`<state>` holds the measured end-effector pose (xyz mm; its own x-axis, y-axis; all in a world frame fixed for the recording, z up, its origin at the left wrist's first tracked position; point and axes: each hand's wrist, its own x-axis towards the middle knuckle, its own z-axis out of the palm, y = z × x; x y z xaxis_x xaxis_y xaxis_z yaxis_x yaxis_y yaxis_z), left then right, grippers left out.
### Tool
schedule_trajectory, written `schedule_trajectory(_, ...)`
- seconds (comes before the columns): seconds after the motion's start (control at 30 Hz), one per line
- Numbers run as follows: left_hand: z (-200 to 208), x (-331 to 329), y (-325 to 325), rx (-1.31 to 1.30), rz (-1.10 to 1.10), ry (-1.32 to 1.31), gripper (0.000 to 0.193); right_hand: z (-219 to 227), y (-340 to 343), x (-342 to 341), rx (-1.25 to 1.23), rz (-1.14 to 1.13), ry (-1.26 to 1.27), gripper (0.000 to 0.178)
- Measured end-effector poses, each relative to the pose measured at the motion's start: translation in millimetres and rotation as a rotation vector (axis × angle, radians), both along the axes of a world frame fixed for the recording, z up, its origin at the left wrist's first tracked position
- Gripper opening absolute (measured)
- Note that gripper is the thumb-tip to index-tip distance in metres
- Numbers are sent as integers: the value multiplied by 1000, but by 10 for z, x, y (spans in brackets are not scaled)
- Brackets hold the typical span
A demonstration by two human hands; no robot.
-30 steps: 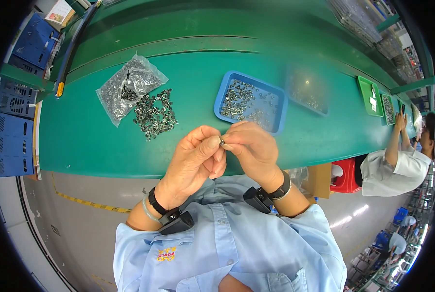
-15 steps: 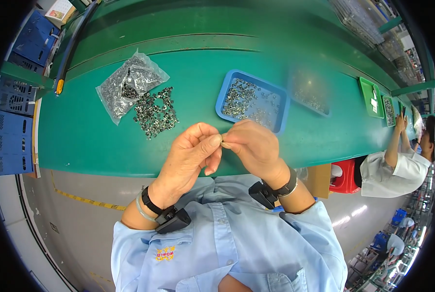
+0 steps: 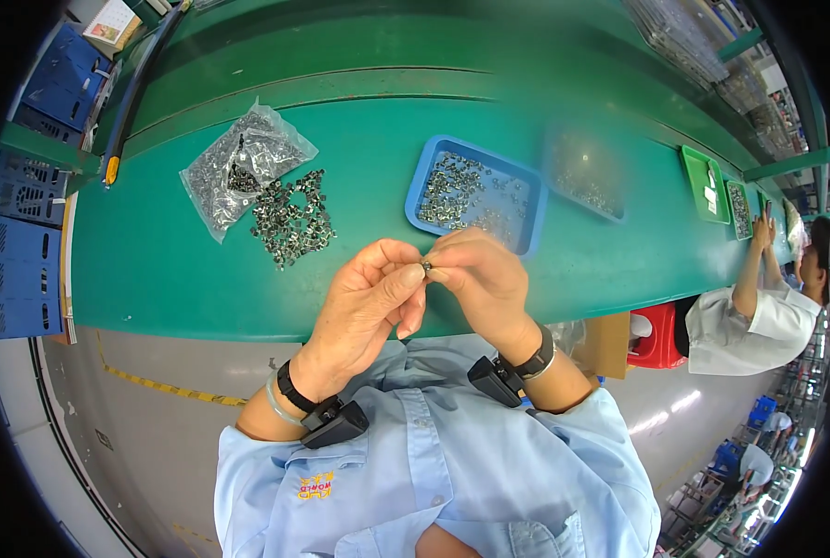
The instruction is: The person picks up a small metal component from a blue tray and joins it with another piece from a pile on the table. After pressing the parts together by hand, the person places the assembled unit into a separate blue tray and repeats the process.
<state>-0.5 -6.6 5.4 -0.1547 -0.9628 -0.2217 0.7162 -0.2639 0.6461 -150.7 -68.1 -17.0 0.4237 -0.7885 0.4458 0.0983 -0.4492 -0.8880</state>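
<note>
Metal part (image 3: 426, 268) between both hands' fingers (image 3: 406, 276)

The small dark part (image 3: 425, 268) pinched between the left hand (image 3: 367, 312) and the right hand (image 3: 485, 288) is mostly covered by the fingers (image 3: 404, 282), and its shape cannot be made out. The pieces in the blue tray (image 3: 529, 200) and in the loose pile (image 3: 291, 219) are too small to be told apart. A second tray (image 3: 587, 177) beyond is blurred. The co-worker (image 3: 750, 307) at the right is cut off by the picture's rim.
</note>
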Motion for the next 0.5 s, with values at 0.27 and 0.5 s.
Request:
schedule_trajectory(0.27, 15, -6, 7, -7, 22, -79, 14, -1, -4, 2, -43, 3, 4, 10)
schedule_trajectory(0.5, 75, -13, -15, 5, 17, -52, 14, -10, -25, -15, 113, 83, -81, 8)
